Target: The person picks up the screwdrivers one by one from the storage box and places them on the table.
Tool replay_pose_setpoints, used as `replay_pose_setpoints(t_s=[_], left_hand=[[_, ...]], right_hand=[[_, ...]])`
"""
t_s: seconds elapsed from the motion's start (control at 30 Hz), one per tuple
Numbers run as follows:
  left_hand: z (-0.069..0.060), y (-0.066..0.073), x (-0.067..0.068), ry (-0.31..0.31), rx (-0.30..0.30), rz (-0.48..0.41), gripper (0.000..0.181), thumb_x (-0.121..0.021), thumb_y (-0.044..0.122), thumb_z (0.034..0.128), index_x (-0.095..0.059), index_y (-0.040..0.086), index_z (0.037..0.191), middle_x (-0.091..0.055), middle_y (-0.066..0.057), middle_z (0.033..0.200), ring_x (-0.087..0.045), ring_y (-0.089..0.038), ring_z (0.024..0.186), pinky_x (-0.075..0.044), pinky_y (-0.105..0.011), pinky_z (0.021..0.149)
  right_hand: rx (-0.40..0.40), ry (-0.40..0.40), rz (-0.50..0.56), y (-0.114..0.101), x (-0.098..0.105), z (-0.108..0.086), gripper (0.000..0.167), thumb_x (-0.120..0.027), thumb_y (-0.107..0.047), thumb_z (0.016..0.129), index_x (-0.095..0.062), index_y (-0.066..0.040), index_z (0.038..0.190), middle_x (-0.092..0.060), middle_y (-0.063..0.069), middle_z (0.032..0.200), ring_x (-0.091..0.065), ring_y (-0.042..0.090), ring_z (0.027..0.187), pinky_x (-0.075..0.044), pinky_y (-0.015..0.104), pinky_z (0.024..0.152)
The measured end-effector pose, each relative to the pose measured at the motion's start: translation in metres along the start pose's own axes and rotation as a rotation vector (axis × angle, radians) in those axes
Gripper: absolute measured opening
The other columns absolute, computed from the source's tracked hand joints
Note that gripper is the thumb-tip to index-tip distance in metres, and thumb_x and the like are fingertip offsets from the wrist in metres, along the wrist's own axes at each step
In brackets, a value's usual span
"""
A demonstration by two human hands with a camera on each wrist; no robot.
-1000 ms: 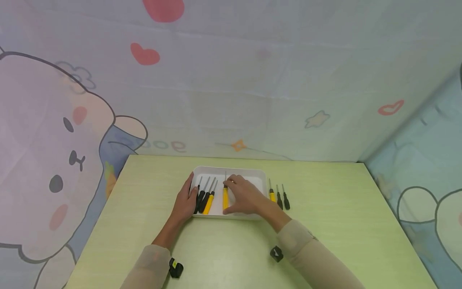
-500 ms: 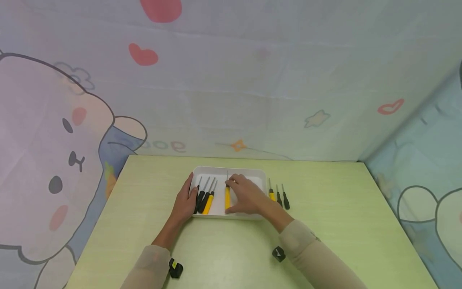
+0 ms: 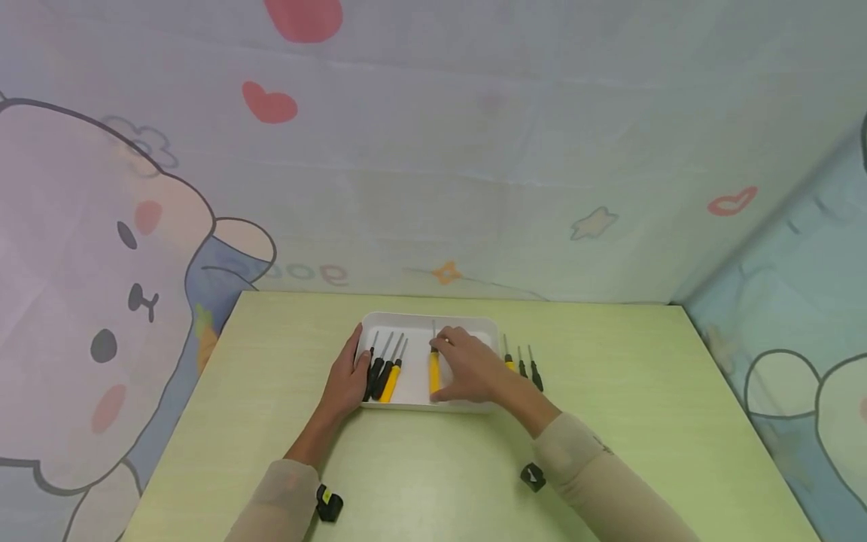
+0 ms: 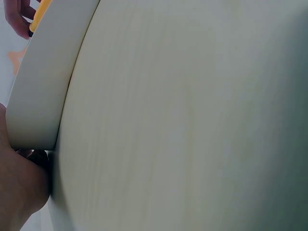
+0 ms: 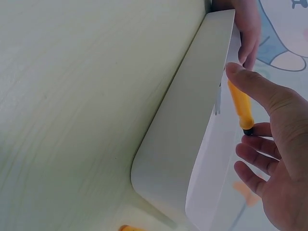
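Note:
A white tray [image 3: 415,388] sits on the table. My left hand [image 3: 347,382] grips its left end, thumb over the rim. Inside the tray, my right hand [image 3: 472,369] pinches a yellow-handled screwdriver [image 3: 434,375] lengthwise, thumb at the handle's near end and fingers by its black collar. The screwdriver's shaft points to the back wall. In the right wrist view the yellow handle [image 5: 241,102] shows between thumb and fingers. To the left in the tray lie several black-handled screwdrivers [image 3: 384,376] and one yellow-handled screwdriver [image 3: 390,385], partly behind my left thumb.
Just right of the tray, a yellow-handled screwdriver [image 3: 509,363] and two small black screwdrivers [image 3: 536,375] lie on the pale green table [image 3: 623,391], partly hidden by my right wrist. A printed cloth [image 3: 433,188] hangs behind the table.
My right hand has moved slightly to the right with the yellow-handled screwdriver, widening the gap from the others in the tray. My left hand and the tray stay in place.

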State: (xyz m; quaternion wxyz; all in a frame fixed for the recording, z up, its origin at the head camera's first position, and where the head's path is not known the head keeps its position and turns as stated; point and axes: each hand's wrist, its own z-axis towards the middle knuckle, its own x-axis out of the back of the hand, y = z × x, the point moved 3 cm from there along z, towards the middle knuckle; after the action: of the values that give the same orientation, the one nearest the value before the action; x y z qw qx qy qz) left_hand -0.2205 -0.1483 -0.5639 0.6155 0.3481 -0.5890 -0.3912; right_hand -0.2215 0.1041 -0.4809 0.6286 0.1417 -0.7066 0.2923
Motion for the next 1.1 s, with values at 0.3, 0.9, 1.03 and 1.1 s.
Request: replay_pose_setpoints(t_s=[0.3,0.9,1.03,1.1], left_hand=[[0.0,-0.001,-0.002,0.013,0.0,0.002,0.061,-0.041,0.02,0.115,-0.019,0.014,0.171,-0.025,-0.01,0.174,-0.023,-0.029,0.16,-0.018,-0.05,0.13],[0.001,0.001,-0.003,0.004,0.009,0.007,0.061,-0.039,0.021,0.1157,-0.017,0.016,0.172,-0.023,-0.008,0.175,-0.021,-0.028,0.161,-0.017,-0.049,0.13],[0.0,0.003,-0.002,0.007,0.005,0.006,0.061,-0.04,0.021,0.1153,-0.017,0.016,0.172,-0.024,-0.009,0.175,-0.021,-0.028,0.161,-0.017,-0.05,0.13],[0.0,0.003,-0.002,0.007,0.006,0.005,0.061,-0.04,0.021,0.1154,-0.017,0.016,0.172,-0.024,-0.009,0.175,-0.022,-0.028,0.161,-0.017,-0.049,0.13]], right_hand=[[-0.001,0.014,0.028,0.007,0.001,-0.007,0.097,-0.093,-0.055,0.077,-0.055,-0.006,0.152,-0.053,0.01,0.149,-0.052,0.027,0.132,-0.048,0.042,0.113],[0.023,0.048,0.06,0.023,0.011,-0.024,0.095,-0.094,-0.052,0.077,-0.057,-0.003,0.149,-0.054,0.012,0.146,-0.052,0.029,0.131,-0.049,0.044,0.11],[0.03,0.056,0.071,0.027,0.012,-0.026,0.095,-0.094,-0.051,0.077,-0.057,-0.002,0.149,-0.054,0.012,0.145,-0.053,0.029,0.13,-0.051,0.045,0.109],[0.026,0.053,0.078,0.029,0.012,-0.027,0.095,-0.094,-0.051,0.077,-0.057,-0.002,0.149,-0.054,0.012,0.146,-0.053,0.03,0.132,-0.051,0.046,0.109]])
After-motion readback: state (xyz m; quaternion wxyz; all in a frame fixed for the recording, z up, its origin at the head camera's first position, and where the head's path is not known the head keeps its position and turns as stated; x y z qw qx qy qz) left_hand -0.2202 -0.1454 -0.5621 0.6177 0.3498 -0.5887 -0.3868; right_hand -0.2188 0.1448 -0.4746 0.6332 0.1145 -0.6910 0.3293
